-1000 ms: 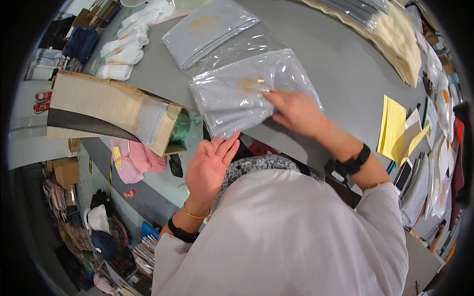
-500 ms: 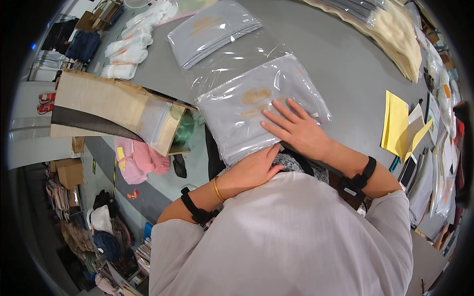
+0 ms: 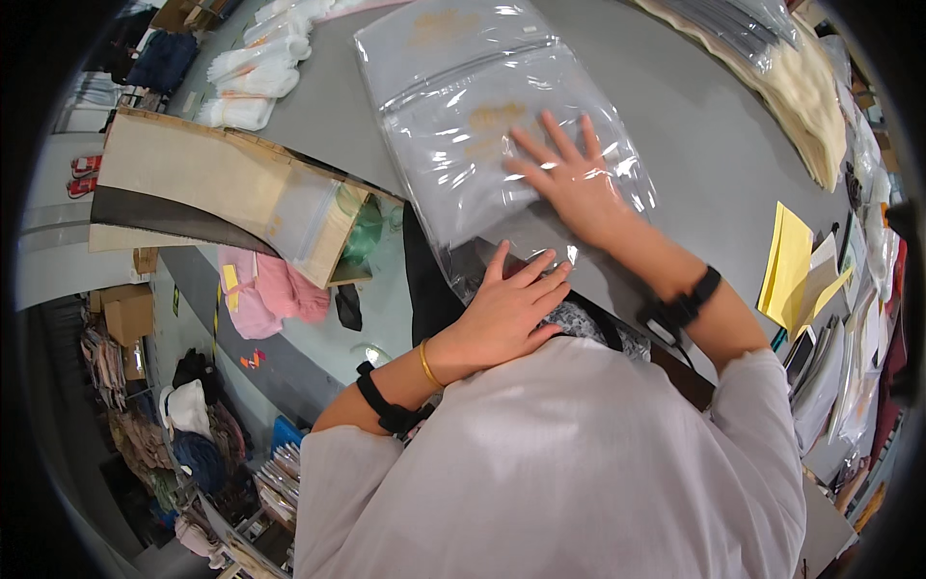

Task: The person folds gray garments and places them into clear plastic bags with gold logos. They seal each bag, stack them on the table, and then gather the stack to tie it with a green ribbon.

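Note:
A clear plastic bag point(image 3: 453, 207) with folded grey fabric inside and a gold print lies flat on the grey table. Its fabric part reaches up to a second folded grey piece in clear plastic point(image 3: 453, 34) just beyond. My right hand point(image 3: 584, 188) rests on the bag's right half, fingers spread, holding nothing. Closer to me, my left hand point(image 3: 506, 309) lies with fingers apart over the loose near end of the bag, at the table's front edge. A dark patch shows through the plastic there.
A wooden box point(image 3: 231, 193) stands on the left, with pink cloth point(image 3: 275, 289) below it. Rolled white plastic bags point(image 3: 251, 87) lie at the far left. Yellow paper point(image 3: 796, 270) sits on the right, and cream fabric point(image 3: 772, 96) at the far right.
The near bagged fabric has slid away from me, up to the far piece. My right hand has moved forward with it. The fingers of my left hand have spread over the bag's near end.

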